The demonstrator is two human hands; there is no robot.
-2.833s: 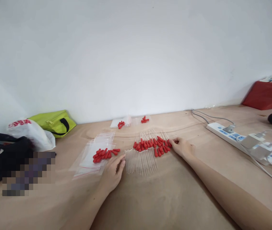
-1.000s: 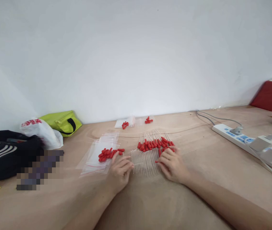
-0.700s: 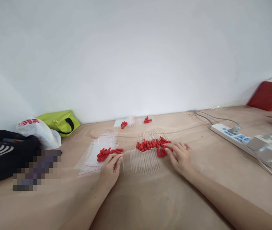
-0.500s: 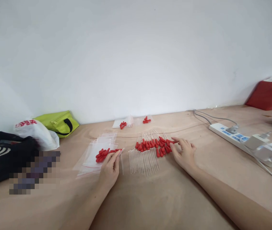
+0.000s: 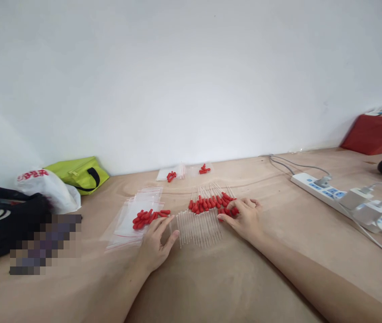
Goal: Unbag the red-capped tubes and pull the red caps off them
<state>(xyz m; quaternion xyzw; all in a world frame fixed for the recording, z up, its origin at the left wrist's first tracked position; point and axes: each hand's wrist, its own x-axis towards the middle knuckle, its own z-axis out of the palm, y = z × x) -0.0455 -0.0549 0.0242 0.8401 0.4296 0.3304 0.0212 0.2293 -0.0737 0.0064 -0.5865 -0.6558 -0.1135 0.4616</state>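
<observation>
My left hand (image 5: pixel 159 246) is open, thumb apart from the fingers, at the left end of a row of thin clear tubes (image 5: pixel 199 229). Just behind it, several red rubber bulbs (image 5: pixel 145 219) are heaped on flat clear zip bags (image 5: pixel 128 226). At the right end of the row my right hand (image 5: pixel 246 220) rests over red bulbs (image 5: pixel 225 211), thumb and index finger spread around some of them. More red bulbs (image 5: pixel 206 204) lie side by side along the tubes' far ends, with further thin tubes (image 5: pixel 211 190) reaching behind them. The right fingertips partly cover the bulbs there.
By the wall lie two small bags with red bulbs (image 5: pixel 171 176) (image 5: pixel 204 169). A power strip (image 5: pixel 315 186) with plugs and cables is at the right. To the left are a black bag (image 5: pixel 9 224), a white plastic bag (image 5: pixel 49 190) and a lime-green bag (image 5: pixel 83 172).
My left hand has let go of a thin pale item, opened its fingers and shifted slightly right. My right hand has moved left, in over the bulbs at the row's right end.
</observation>
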